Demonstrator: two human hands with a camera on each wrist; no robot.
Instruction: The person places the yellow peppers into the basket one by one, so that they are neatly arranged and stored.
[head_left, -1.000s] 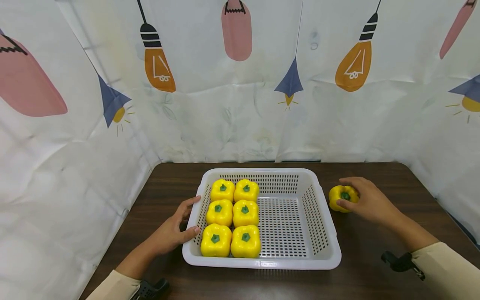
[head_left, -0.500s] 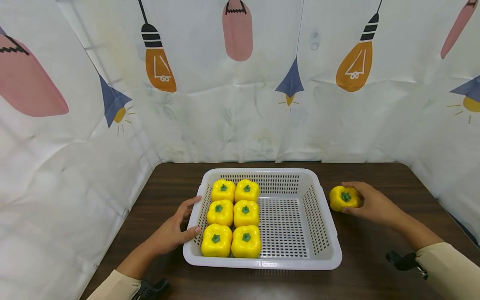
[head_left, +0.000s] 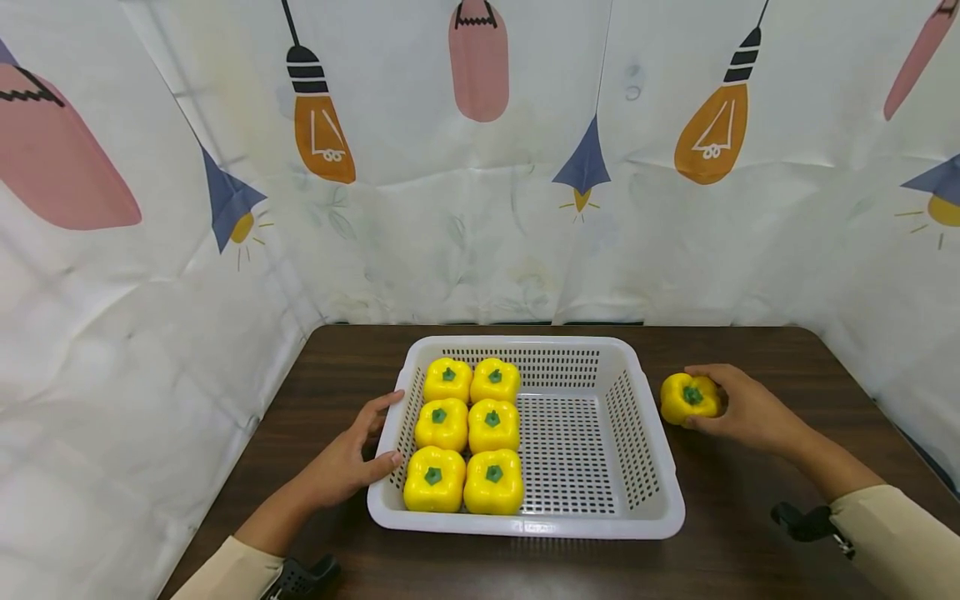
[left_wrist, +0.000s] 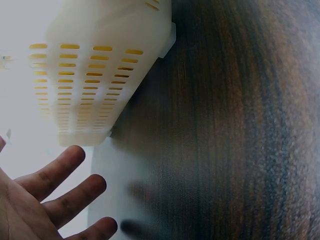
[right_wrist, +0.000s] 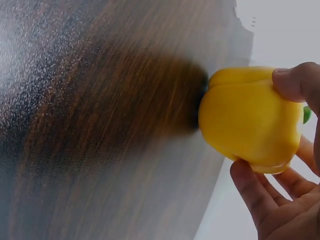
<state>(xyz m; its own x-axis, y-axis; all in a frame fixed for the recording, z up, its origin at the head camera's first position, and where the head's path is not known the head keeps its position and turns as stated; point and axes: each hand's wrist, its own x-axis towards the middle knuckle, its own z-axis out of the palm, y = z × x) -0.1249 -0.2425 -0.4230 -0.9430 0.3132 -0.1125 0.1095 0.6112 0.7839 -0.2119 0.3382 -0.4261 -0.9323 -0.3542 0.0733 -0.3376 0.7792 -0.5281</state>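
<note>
My right hand [head_left: 752, 414] pinches a yellow bell pepper [head_left: 684, 398] with a green stem, just right of the basket. In the right wrist view, thumb and fingers grip the pepper [right_wrist: 250, 117] from opposite sides, its base at the tabletop. A white perforated plastic basket [head_left: 600, 527] stands in the middle of the table. Several yellow bell peppers [head_left: 493, 425] fill its left half in two columns, stems up. Along the basket's left rim rests my left hand [head_left: 347, 462], thumb and index tip at the edge. The left wrist view shows its other fingers [left_wrist: 75, 200] spread and fairly straight.
The dark wood-grain table [head_left: 750, 533] carries the basket. A white curtain [head_left: 480, 250] printed with lamps hangs behind and beside it. Black straps with devices sit at both wrists, the right wrist device [head_left: 802, 523] hanging low over the table.
My right hand has shifted slightly to the right and closed its grip around the pepper, which stays in nearly the same place. The left hand and basket have not moved.
</note>
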